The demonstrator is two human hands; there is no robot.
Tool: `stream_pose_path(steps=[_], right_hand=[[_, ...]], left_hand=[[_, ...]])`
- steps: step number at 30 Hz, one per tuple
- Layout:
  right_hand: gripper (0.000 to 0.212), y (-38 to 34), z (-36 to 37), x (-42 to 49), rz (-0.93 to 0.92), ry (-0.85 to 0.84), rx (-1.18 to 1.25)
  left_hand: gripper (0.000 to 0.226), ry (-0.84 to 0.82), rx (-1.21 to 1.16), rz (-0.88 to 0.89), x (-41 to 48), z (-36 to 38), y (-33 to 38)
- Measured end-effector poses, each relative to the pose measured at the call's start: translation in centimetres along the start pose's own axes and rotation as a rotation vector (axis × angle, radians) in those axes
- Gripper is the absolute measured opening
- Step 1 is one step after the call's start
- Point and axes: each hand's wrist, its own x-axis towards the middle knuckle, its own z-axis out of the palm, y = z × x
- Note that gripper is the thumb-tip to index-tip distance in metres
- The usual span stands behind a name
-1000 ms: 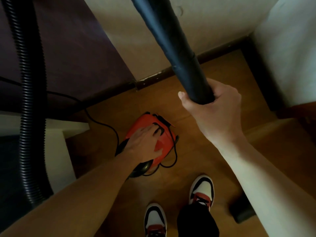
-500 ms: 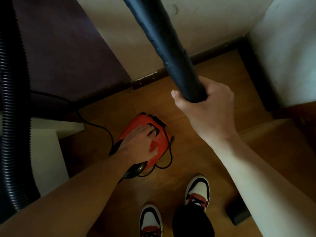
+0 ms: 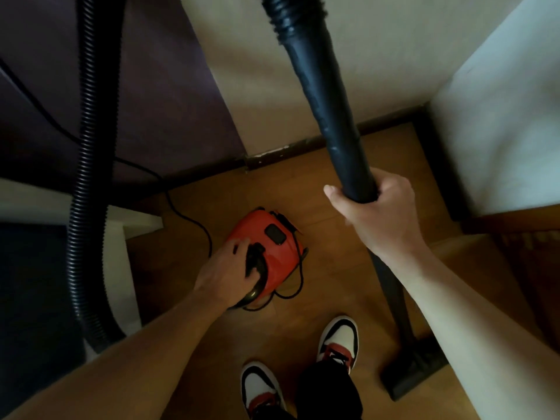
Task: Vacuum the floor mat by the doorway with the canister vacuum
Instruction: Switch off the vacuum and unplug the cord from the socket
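Below, seen from the person's own head, a red canister vacuum (image 3: 269, 253) sits on a wooden floor (image 3: 333, 283) near a wall corner. The left hand (image 3: 227, 275) rests on the canister's rear black end, fingers curled over it. The right hand (image 3: 377, 212) is clenched around the black wand (image 3: 330, 110), held upright, with the floor nozzle (image 3: 415, 371) resting on the floor beside white, red and black sneakers (image 3: 339, 341). A ribbed black hose (image 3: 88, 165) hangs down at left. A thin black cord (image 3: 188, 216) trails along the floor behind the canister. No mat can be made out
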Motion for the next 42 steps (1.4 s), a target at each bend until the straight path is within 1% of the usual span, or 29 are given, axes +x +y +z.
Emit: stream_pose_path(steps=[2,3,8,11,12,17,21,26,28,31,34,35,36,37,38,39,40,42], right_hand=[[0.027,-1.0,-0.9,-0.4,0.003,-0.043,0.026],[0.026,-1.6,-1.3,-0.7,0.001,-0.062,0.035],[0.024,-4.3,-3.3,-2.0,-0.059,-0.091,0.007],[0.028,-5.6,-4.0,-2.8,-0.081,-0.068,-0.014],[0.030,-6.1,-4.1,-3.0,-0.094,-0.046,-0.021],[0.022,-9.3,-3.9,-2.7,-0.158,0.018,-0.021],[0.017,-12.4,-2.8,-1.7,-0.180,0.020,0.013],[0.020,-15.8,-0.5,-1.9,-0.290,-0.045,0.079],[0.024,-16.6,0.6,-2.1,-0.300,-0.073,0.105],[0.028,-16.9,1.7,-2.1,-0.282,-0.098,0.138],[0.031,-16.4,2.6,-2.5,-0.268,-0.126,0.172],[0.031,-16.2,2.7,-2.6,-0.256,-0.138,0.186],[0.032,-16.0,2.8,-2.6,-0.238,-0.148,0.204],[0.032,-15.6,2.6,-2.4,-0.223,-0.158,0.222],[0.032,-15.2,2.4,-2.1,-0.215,-0.177,0.237],[0.032,-14.6,2.1,-1.8,-0.213,-0.212,0.241],[0.030,-13.8,1.8,-1.4,-0.222,-0.269,0.236],[0.023,-12.1,1.6,-0.5,-0.233,-0.423,0.198]], left_hand=[[0.067,0.042,-0.082,-0.077,-1.8,-0.7,-0.1],[0.066,0.073,-0.120,-0.084,-2.8,-1.2,0.1],[0.061,0.243,-0.273,0.006,-8.0,-5.0,2.0],[0.060,0.324,-0.332,0.020,-10.2,-7.6,2.0],[0.059,0.339,-0.347,0.019,-10.7,-8.4,2.0],[0.053,0.346,-0.429,0.042,-12.4,-11.0,1.9],[0.049,0.352,-0.584,0.113,-13.4,-12.8,3.6],[0.053,0.325,-0.733,0.247,-13.4,-14.6,7.4],[0.051,0.332,-0.833,0.261,-12.8,-14.5,8.6],[0.028,0.371,-0.975,0.196,-12.3,-14.4,10.0],[0.016,0.472,-1.063,0.137,-11.8,-14.1,10.6],[0.019,0.506,-1.094,0.128,-11.6,-13.9,10.8],[0.028,0.527,-1.124,0.129,-11.5,-13.6,10.9],[0.036,0.532,-1.150,0.142,-11.5,-13.3,11.0],[0.039,0.526,-1.165,0.158,-11.4,-13.0,11.2],[0.036,0.515,-1.178,0.173,-11.3,-12.8,11.3],[0.028,0.512,-1.187,0.185,-11.2,-12.6,11.5],[0.016,0.538,-1.217,0.204,-10.5,-12.2,11.4]])
